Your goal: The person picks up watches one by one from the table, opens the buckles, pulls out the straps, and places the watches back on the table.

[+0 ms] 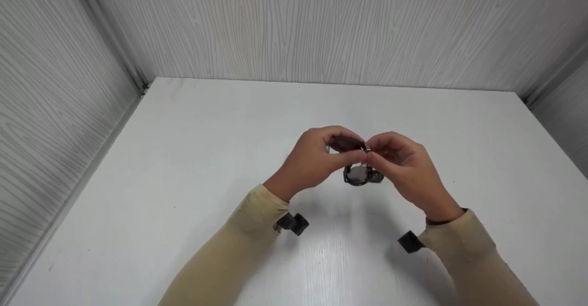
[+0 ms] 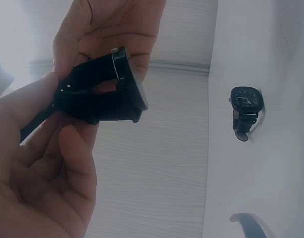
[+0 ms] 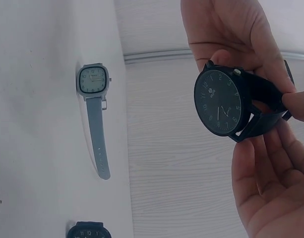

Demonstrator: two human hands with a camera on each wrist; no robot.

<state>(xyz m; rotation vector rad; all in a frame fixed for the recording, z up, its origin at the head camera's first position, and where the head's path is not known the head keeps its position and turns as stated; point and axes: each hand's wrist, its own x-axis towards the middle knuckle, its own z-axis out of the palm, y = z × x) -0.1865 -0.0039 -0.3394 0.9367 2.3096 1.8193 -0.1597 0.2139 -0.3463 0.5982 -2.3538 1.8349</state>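
Observation:
Both hands meet near the table's middle around a black wristwatch (image 1: 358, 176) with a large round dial (image 3: 218, 101). Its case hangs below the fingers and its strap (image 2: 82, 104) is bent into a loop. With thumb and fingers, my left hand (image 1: 317, 156) pinches the strap on one side, its dark tail tucked under the fingers. My right hand (image 1: 409, 163) grips the strap from the other side, thumb against the left thumb. A small shiny spot shows between the fingertips. The dial faces down toward the table.
On the table (image 1: 206, 150) beyond the hands lie a black watch with a squarish dial (image 2: 247, 100) and, left of it, a grey-strapped watch (image 3: 96, 134). Wood-grain panels (image 1: 298, 30) wall the table at the back and sides.

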